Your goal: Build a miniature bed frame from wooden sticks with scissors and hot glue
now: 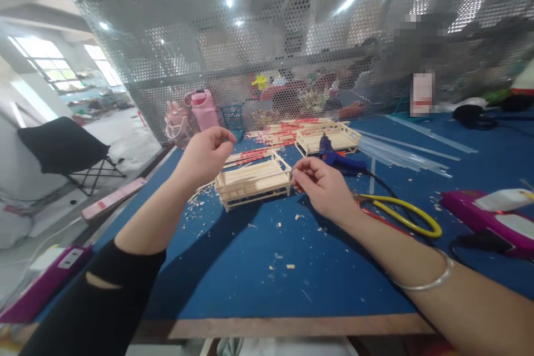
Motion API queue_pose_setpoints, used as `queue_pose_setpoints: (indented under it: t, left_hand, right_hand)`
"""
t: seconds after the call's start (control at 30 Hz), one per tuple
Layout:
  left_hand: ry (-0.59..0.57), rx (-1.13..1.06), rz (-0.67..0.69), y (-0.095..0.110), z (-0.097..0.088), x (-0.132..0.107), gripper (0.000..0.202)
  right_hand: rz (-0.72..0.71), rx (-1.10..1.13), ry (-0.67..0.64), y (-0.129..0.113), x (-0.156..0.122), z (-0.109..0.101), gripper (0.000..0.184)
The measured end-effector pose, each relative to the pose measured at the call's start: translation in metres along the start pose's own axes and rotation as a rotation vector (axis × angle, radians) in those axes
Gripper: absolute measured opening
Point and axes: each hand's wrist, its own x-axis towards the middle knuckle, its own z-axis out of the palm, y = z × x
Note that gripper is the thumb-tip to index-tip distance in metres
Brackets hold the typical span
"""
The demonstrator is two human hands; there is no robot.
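One wooden-stick model bed (256, 178), the nearer, sits between left hand (206, 157) and right hand (324, 186), both with fingers narrow, any grip impossible to tell; far left, a pink bottle (205, 112), contents hidden.

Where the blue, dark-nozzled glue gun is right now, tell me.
In the head view, the glue gun lies right of centre on the blue tabletop, just beyond the right hand and in front of the farther pale wooden stick frame.
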Motion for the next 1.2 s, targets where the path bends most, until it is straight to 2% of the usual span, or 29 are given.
queue_pose_setpoints:
  t: [0.17, 0.23, 0.3, 0.37, 0.43, 0.5, 0.57, 0.6, 0.73, 0.77, 0.83, 1.0, 1.2]
  left_hand:
    - [-0.222, -0.287, -0.079, 0.007, 0.007, -0.005, 0.016]
    - [-0.231, -0.37, -0.06, 0.018, 0.011, -0.014, 0.019]
    - [-0.209, -0.396, -0.022, 0.032, 0.018, -0.022, 0.026]
    - [-0.223, -0.388, 0.048, 0.044, 0.025, -0.028, 0.042]
    - [-0.242, -0.332, 0.16, 0.052, 0.032, -0.029, 0.051]
    - [-0.198, -0.204, 0.276, 0.052, 0.035, -0.025, 0.047]
    - [-0.167, -0.046, 0.317, 0.047, 0.036, -0.017, 0.045]
    - [-0.208, 0.024, 0.304, 0.043, 0.035, -0.013, 0.049]
    - [-0.549, 0.2, 0.213, 0.029, 0.035, -0.001, 0.073]
    - [-0.585, 0.218, 0.22, 0.027, 0.037, 0.0, 0.075]
    - [-0.582, 0.225, 0.25, 0.025, 0.041, -0.002, 0.075]
    - [-0.489, 0.299, 0.296, 0.023, 0.055, -0.005, 0.067]
    - [-0.46, 0.306, 0.323, 0.025, 0.063, -0.001, 0.067]
  right_hand:
    - [-0.023, -0.12, -0.046, -0.005, -0.005, 0.0, 0.014]
    - [-0.01, -0.06, -0.074, -0.011, -0.008, 0.001, 0.014]
    - [0.036, 0.07, -0.174, -0.018, -0.01, 0.002, 0.015]
    - [0.099, 0.18, -0.309, -0.023, -0.011, 0.002, 0.017]
    - [0.143, 0.217, -0.378, -0.024, -0.01, 0.001, 0.017]
    - [0.142, 0.187, -0.35, -0.019, -0.008, -0.001, 0.015]
    - [0.087, 0.097, -0.285, -0.012, -0.005, -0.003, 0.014]
    - [0.053, 0.039, -0.258, -0.009, -0.004, -0.004, 0.014]
    - [-0.015, -0.184, -0.179, 0.0, -0.003, 0.002, 0.011]
    - [-0.019, -0.243, -0.155, 0.0, -0.003, 0.005, 0.009]
    - [-0.012, -0.372, -0.115, -0.001, -0.004, 0.01, 0.01]
    - [0.02, -0.69, -0.038, -0.003, -0.002, 0.015, 0.02]
    - [0.054, -0.811, -0.029, -0.004, 0.0, 0.012, 0.025]
